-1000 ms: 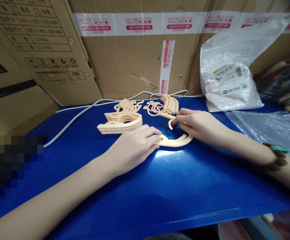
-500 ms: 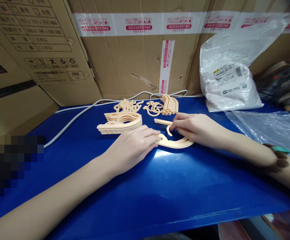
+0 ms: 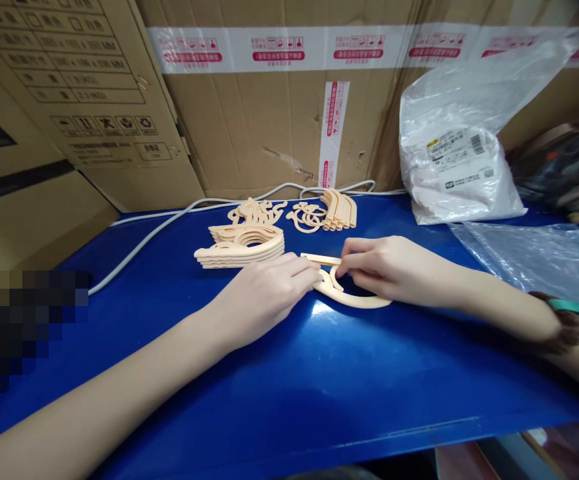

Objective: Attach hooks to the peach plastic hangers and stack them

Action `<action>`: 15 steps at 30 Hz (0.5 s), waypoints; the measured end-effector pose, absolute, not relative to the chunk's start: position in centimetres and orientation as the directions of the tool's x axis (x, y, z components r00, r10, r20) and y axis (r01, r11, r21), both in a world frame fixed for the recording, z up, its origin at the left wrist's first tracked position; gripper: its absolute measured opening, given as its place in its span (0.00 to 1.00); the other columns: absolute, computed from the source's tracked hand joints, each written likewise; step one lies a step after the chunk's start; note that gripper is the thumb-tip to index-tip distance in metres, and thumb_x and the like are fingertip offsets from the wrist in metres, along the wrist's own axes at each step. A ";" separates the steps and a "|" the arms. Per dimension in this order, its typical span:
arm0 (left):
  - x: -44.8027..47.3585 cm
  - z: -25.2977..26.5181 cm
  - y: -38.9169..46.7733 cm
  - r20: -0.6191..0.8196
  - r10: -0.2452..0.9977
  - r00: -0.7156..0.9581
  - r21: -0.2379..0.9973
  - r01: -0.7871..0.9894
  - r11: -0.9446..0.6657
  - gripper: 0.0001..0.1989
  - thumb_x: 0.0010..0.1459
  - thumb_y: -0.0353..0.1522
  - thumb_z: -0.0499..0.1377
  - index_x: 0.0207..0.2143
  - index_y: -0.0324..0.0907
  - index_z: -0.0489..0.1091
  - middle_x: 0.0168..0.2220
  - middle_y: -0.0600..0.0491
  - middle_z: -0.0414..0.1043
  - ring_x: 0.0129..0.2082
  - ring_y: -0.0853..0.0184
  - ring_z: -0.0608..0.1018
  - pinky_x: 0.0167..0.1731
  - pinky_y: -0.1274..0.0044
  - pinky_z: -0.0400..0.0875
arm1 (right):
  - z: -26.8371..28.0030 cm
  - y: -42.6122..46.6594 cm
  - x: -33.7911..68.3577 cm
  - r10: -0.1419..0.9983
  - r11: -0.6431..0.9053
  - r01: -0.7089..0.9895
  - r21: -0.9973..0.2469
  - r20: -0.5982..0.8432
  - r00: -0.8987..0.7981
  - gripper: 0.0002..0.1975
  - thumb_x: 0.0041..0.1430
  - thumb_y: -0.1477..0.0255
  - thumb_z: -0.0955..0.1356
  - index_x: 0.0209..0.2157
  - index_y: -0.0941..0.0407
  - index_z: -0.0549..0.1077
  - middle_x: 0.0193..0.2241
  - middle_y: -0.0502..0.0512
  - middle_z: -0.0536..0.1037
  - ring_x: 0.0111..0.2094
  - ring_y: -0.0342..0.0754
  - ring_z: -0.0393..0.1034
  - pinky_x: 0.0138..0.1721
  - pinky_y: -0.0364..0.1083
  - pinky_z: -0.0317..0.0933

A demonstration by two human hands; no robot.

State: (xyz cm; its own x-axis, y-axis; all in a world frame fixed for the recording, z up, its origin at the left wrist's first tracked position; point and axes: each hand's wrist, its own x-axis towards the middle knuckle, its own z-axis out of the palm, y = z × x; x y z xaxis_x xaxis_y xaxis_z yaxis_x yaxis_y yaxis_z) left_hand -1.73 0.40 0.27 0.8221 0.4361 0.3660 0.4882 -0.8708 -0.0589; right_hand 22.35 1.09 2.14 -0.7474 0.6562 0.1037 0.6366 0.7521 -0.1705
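Observation:
Over the blue tabletop, my left hand point(image 3: 282, 287) pinches one end of a cream plastic folding hanger piece, whose curved arm point(image 3: 364, 301) bows toward me. My right hand point(image 3: 386, 270) is closed on the other parts: a straight-looking hanger arm point(image 3: 320, 259) and a small curved hook point(image 3: 336, 279) show at its fingertips. The hook lies against the curved arm near my left fingertips. My fingers hide the joint between the parts. Left of my hands is a neat stack of folded hangers point(image 3: 242, 250).
Behind are a pile of loose hooks point(image 3: 256, 212), ring-like hooks point(image 3: 306, 217) and a bundle of curved arms point(image 3: 339, 210). A white cable point(image 3: 152, 243) runs along the cardboard boxes point(image 3: 269, 127). At right are a white plastic bag point(image 3: 462, 167) and clear plastic film point(image 3: 544, 260).
My right hand has moved slightly toward me and left, bringing the straight-looking arm and hook against the piece at my left fingertips. My left hand has stayed nearly still.

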 end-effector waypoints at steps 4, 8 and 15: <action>-1.7 0.2 0.4 0.337 0.451 0.826 -0.051 0.495 -0.868 0.12 0.67 0.28 0.49 0.46 0.38 0.71 0.45 0.49 0.74 0.43 0.64 0.76 0.42 0.73 0.70 | 2.3 0.9 22.3 0.659 0.751 0.644 -0.146 0.106 -0.744 0.13 0.61 0.76 0.61 0.39 0.55 0.76 0.36 0.53 0.74 0.30 0.44 0.70 0.33 0.43 0.58; -1.6 0.2 0.5 0.356 0.450 0.819 -0.040 0.495 -0.868 0.11 0.67 0.29 0.49 0.45 0.38 0.69 0.44 0.49 0.74 0.42 0.65 0.75 0.42 0.75 0.69 | 2.2 0.9 22.3 0.655 0.756 0.644 -0.118 0.105 -0.749 0.13 0.60 0.76 0.61 0.39 0.54 0.76 0.35 0.53 0.74 0.30 0.43 0.70 0.33 0.43 0.57; -1.4 0.7 0.2 0.455 0.427 0.781 -0.223 0.565 -0.795 0.09 0.67 0.30 0.49 0.37 0.38 0.68 0.37 0.51 0.72 0.36 0.65 0.74 0.35 0.75 0.67 | 2.0 0.7 22.3 0.638 0.769 0.637 -0.056 0.128 -0.760 0.12 0.61 0.74 0.61 0.39 0.54 0.75 0.35 0.52 0.75 0.29 0.44 0.70 0.31 0.43 0.56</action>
State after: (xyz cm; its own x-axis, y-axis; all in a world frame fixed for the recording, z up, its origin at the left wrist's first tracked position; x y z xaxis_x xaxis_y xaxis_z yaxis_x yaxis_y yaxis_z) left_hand -1.37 0.24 0.69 0.7812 0.4275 0.4550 0.5646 -0.7947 -0.2228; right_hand 22.29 0.72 1.97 -0.7595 0.6379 0.1275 0.6366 0.7692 -0.0559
